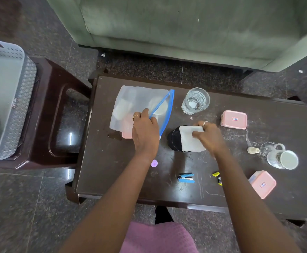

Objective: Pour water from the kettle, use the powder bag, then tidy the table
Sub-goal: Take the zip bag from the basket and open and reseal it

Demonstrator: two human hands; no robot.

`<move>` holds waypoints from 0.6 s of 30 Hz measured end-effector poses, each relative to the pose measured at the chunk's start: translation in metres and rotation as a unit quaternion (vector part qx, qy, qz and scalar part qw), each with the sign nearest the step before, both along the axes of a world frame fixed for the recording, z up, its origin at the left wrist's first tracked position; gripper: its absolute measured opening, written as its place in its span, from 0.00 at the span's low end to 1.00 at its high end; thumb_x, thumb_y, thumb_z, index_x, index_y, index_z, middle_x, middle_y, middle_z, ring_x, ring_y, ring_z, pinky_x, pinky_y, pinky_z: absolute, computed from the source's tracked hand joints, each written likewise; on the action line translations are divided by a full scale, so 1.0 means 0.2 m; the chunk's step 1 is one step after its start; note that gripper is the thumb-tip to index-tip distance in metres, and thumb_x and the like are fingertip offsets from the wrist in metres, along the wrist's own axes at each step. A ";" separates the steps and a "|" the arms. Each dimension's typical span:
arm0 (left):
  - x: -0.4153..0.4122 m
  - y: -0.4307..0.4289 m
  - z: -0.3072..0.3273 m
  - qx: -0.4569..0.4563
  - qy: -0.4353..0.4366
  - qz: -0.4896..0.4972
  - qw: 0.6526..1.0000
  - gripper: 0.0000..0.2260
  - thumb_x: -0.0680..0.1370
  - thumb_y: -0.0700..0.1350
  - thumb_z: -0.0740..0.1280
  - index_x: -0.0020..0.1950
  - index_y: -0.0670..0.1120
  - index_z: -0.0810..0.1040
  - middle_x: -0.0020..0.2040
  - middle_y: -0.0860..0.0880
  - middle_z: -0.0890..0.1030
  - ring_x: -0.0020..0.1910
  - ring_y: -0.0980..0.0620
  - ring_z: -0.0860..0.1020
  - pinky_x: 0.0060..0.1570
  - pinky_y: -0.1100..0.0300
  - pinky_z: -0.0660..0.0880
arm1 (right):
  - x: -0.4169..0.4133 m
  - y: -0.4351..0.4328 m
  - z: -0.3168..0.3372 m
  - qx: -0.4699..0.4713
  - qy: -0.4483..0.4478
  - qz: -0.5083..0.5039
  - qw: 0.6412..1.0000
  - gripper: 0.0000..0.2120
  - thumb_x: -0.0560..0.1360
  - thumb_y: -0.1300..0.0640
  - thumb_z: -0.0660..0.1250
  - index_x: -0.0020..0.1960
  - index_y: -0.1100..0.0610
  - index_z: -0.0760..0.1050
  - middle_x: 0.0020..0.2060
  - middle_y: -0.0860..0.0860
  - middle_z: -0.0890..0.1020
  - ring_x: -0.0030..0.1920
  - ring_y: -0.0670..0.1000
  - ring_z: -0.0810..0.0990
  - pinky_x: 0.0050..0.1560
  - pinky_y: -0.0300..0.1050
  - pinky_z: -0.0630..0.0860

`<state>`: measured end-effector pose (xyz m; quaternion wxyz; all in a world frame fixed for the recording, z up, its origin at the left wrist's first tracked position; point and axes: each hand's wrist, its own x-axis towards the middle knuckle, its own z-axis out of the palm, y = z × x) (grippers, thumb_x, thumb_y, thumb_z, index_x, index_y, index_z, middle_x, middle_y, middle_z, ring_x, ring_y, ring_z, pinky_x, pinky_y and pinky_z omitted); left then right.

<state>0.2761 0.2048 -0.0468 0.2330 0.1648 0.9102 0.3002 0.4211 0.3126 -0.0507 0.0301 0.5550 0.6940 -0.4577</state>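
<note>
A clear zip bag (140,105) with a blue zip edge lies on the dark table (167,185) at the far left, with pale items inside it. My left hand (145,132) pinches the blue edge near the bag's mouth. My right hand (211,136) holds a folded white cloth (189,141) over a black round object (174,138) in the middle of the table. A glass of water (195,101) stands behind the cloth. The kettle is not visible on the table.
A pink lidded box (233,119), a second pink box (263,183), a mug on its side (282,158), a small bottle (253,150), a blue stapler (186,178) and a purple cap (154,163) lie around. A grey basket (5,99) sits on a stool at left. A green sofa (185,24) stands behind.
</note>
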 end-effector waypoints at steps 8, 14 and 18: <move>0.01 -0.01 0.00 0.003 0.002 -0.002 1.000 0.16 0.80 0.42 0.57 0.68 0.44 0.70 0.56 0.43 0.74 0.41 0.51 0.69 0.46 0.58 0.71 | -0.09 -0.07 -0.03 0.045 -0.131 0.076 0.987 0.13 0.72 0.64 0.60 0.55 0.58 0.75 0.53 0.61 0.78 0.46 0.59 0.73 0.43 0.43 0.67; 0.02 -0.02 -0.01 0.008 0.003 -0.005 1.000 0.16 0.79 0.42 0.57 0.67 0.45 0.70 0.56 0.44 0.73 0.41 0.51 0.69 0.44 0.60 0.66 | -0.14 -0.10 -0.04 0.090 -0.188 0.099 0.973 0.09 0.75 0.63 0.58 0.53 0.61 0.73 0.52 0.66 0.77 0.52 0.66 0.76 0.46 0.50 0.71; 0.02 -0.03 0.00 0.011 0.006 -0.005 1.000 0.16 0.80 0.42 0.57 0.67 0.45 0.70 0.56 0.44 0.73 0.41 0.52 0.69 0.44 0.61 0.66 | -0.14 -0.12 -0.03 0.057 -0.224 0.190 0.954 0.13 0.76 0.68 0.54 0.58 0.63 0.68 0.55 0.66 0.75 0.53 0.66 0.77 0.46 0.52 0.72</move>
